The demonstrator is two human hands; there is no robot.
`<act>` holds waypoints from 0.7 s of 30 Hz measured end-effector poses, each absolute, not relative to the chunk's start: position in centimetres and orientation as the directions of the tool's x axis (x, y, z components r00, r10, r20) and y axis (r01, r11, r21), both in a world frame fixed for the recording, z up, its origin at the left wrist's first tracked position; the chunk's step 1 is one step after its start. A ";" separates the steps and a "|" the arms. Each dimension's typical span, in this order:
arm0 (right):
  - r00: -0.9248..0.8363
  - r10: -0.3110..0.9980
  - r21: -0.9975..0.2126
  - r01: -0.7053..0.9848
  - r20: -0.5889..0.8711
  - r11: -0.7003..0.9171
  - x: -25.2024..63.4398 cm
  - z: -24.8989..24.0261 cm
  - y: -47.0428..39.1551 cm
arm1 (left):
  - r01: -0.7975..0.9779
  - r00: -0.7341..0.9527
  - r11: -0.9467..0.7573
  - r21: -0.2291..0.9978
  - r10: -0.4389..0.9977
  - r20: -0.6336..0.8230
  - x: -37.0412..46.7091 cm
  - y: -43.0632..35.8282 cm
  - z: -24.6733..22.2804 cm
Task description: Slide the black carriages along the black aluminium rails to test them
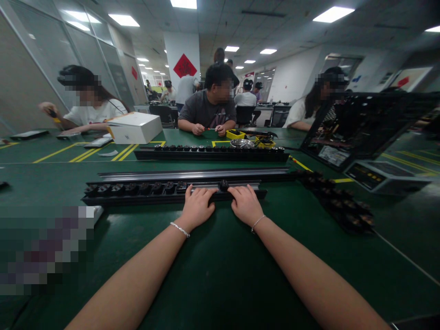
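Observation:
A long black track (117, 200) with a silver inner channel lies across the table before me. Round black modules (131, 189), several of them, sit in a row in its left part. One single black module (224, 184) stands in the channel between my hands. My left hand (198, 207) is over the track left of that module, fingers across the channel and thumb at the front side. On the other side, my right hand (246, 205) holds the track likewise, its index fingertip against or very close to the module. The fingertips are partly hidden.
Behind lie an open black track (192, 175) and another filled with modules (213, 155). More black modules (343, 201) lie in rows at right, near a grey metal box (385, 176) and an open computer case (364, 123). A white box (135, 128) and co-workers (209, 105) are across the table.

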State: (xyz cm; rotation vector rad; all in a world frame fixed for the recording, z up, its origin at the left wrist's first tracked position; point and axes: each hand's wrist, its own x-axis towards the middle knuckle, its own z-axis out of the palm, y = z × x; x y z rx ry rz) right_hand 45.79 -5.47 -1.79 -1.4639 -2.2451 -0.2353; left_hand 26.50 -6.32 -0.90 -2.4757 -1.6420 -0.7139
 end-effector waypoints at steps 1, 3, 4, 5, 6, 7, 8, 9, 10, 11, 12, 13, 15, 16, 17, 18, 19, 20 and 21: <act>-0.333 0.827 -0.097 0.903 0.453 0.417 45.9 -1.8 -5.4 | 0.891 0.311 -0.416 0.181 0.851 0.424 26.5 -6.3 -0.9; -0.328 0.829 -0.097 0.906 0.452 0.411 46.0 -1.9 -5.4 | 0.892 0.310 -0.415 0.180 0.850 0.425 26.5 -6.3 -0.9; -0.325 0.830 -0.098 0.907 0.454 0.409 46.0 -1.9 -5.4 | 0.891 0.311 -0.417 0.180 0.849 0.426 26.5 -6.3 -0.9; -0.322 0.829 -0.100 0.908 0.456 0.408 46.0 -1.9 -5.4 | 0.890 0.313 -0.419 0.180 0.848 0.428 26.5 -6.3 -0.9; -0.319 0.829 -0.102 0.908 0.459 0.406 46.0 -1.9 -5.4 | 0.889 0.315 -0.421 0.178 0.847 0.429 26.5 -6.3 -1.0; -0.316 0.830 -0.104 0.909 0.460 0.404 46.0 -1.9 -5.5 | 0.889 0.317 -0.423 0.176 0.845 0.430 26.5 -6.3 -1.0; -0.312 0.831 -0.105 0.910 0.461 0.401 46.0 -1.9 -5.5 | 0.888 0.320 -0.426 0.175 0.844 0.431 26.5 -6.3 -1.0; -0.309 0.833 -0.105 0.912 0.460 0.396 46.1 -1.9 -5.5 | 0.887 0.322 -0.429 0.174 0.842 0.433 26.5 -6.3 -1.0; -0.304 0.836 -0.104 0.915 0.458 0.390 46.1 -1.8 -5.5 | 0.885 0.324 -0.431 0.175 0.840 0.434 26.5 -6.3 -1.0; -0.298 0.839 -0.102 0.919 0.455 0.382 46.2 -1.8 -5.5 | 0.884 0.325 -0.433 0.176 0.840 0.435 26.5 -6.3 -1.0; -0.292 0.842 -0.099 0.922 0.453 0.373 46.2 -1.8 -5.5 | 0.883 0.325 -0.434 0.178 0.840 0.435 26.5 -6.3 -1.0; -0.286 0.845 -0.096 0.926 0.451 0.365 46.3 -1.8 -5.4 | 0.884 0.323 -0.432 0.180 0.842 0.433 26.5 -6.3 -1.0; -0.280 0.847 -0.091 0.930 0.452 0.356 46.4 -1.8 -5.4 | 0.886 0.319 -0.426 0.182 0.846 0.427 26.5 -6.4 -1.0; -0.279 0.846 -0.090 0.931 0.454 0.355 46.4 -1.8 -5.4 | 0.888 0.317 -0.423 0.182 0.848 0.424 26.5 -6.4 -0.9; -0.279 0.846 -0.090 0.930 0.454 0.355 46.4 -1.8 -5.4 | 0.889 0.316 -0.421 0.182 0.850 0.421 26.5 -6.4 -0.9; -0.279 0.846 -0.090 0.930 0.454 0.356 46.4 -1.8 -5.4 | 0.889 0.317 -0.420 0.182 0.851 0.418 26.5 -6.4 -0.9; -0.279 0.846 -0.091 0.930 0.455 0.356 46.4 -1.8 -5.4 | 0.889 0.317 -0.420 0.181 0.852 0.418 26.5 -6.3 -0.9; -0.278 0.846 -0.093 0.930 0.456 0.356 46.4 -1.8 -5.5 | 0.888 0.318 -0.422 0.181 0.851 0.419 26.5 -6.3 -0.9; -0.276 0.845 -0.095 0.930 0.458 0.355 46.4 -1.7 -5.5 | 0.887 0.319 -0.424 0.181 0.849 0.421 26.5 -6.3 -0.9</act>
